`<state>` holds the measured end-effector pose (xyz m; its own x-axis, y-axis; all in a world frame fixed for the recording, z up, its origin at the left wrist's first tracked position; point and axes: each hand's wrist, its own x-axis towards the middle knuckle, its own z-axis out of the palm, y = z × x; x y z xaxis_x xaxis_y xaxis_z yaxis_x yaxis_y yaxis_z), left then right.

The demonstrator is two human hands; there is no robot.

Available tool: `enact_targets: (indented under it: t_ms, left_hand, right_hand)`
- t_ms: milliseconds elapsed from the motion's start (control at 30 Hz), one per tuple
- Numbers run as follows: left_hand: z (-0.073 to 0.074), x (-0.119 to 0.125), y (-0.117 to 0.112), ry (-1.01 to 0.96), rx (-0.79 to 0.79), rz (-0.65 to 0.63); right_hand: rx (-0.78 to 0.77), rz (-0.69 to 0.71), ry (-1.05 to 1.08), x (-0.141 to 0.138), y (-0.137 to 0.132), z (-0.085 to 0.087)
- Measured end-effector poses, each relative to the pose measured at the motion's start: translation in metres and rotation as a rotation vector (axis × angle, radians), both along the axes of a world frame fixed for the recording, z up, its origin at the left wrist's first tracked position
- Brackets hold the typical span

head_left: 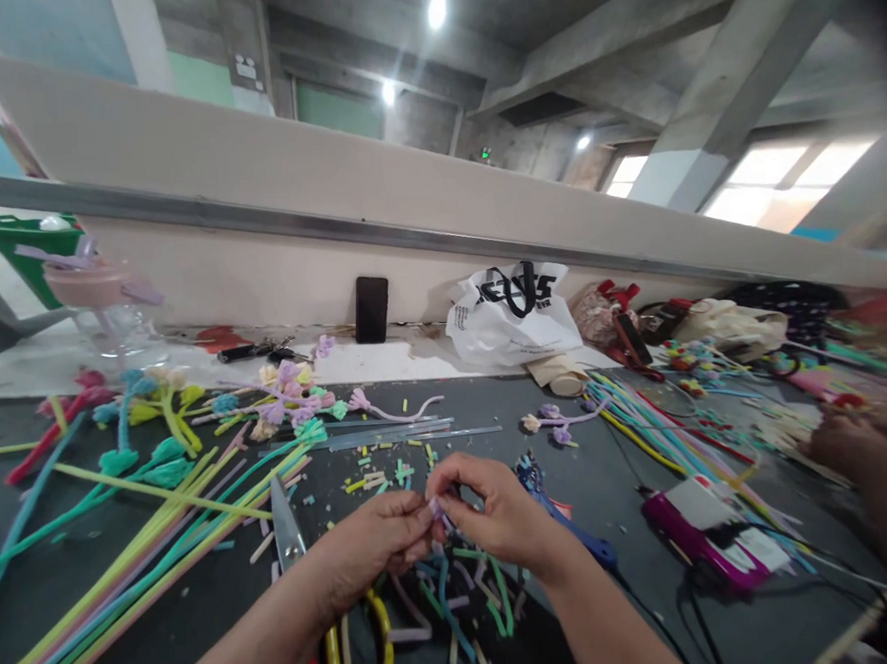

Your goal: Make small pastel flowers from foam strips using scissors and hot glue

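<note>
My left hand [396, 530] and my right hand [488, 510] meet above the middle of the dark table, fingers pinched together. Between their fingertips is a small light-purple chenille stem piece [438, 514], mostly covered by the fingers. Under and around my hands lie cut chenille stem bits [496, 589] in several colours. A pair of scissors [286, 527] lies beside my left forearm, its blade pointing away and its lower part hidden behind the arm. Just beyond my right wrist rests a blue glue gun [580, 534], partly covered by it.
Long chenille stems [138, 561] and fluffy stem flowers [289, 387] cover the left side. A phone [371, 309] leans on the back partition. A white bag [514, 318] stands behind. At right lie a magenta-and-white device [707, 536] with cables and another person's hands [856, 437].
</note>
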<state>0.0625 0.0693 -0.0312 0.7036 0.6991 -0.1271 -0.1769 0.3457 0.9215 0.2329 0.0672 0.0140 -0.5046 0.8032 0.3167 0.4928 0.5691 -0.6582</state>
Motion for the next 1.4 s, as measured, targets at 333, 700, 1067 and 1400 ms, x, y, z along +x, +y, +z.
enact_targets:
  t_ms: [333,700,1067,1400]
  left_hand:
    - [-0.005,-0.004,0.003,-0.183,-0.028,0.111]
    - [-0.005,-0.003,0.002,-0.154,-0.002,0.133]
    - [-0.007,-0.01,0.015,-0.325,-0.081,0.301]
    - [-0.011,-0.021,0.02,-0.51,-0.122,0.374]
  right_hand:
    - [-0.228,0.005,0.357,0.004,0.005,-0.005]
    - [-0.319,-0.019,0.4,-0.007,0.003,-0.008]
    - [-0.045,-0.244,0.52,-0.011,0.016,0.019]
    - [0.049,-0.274,0.357,-0.032,-0.036,0.077]
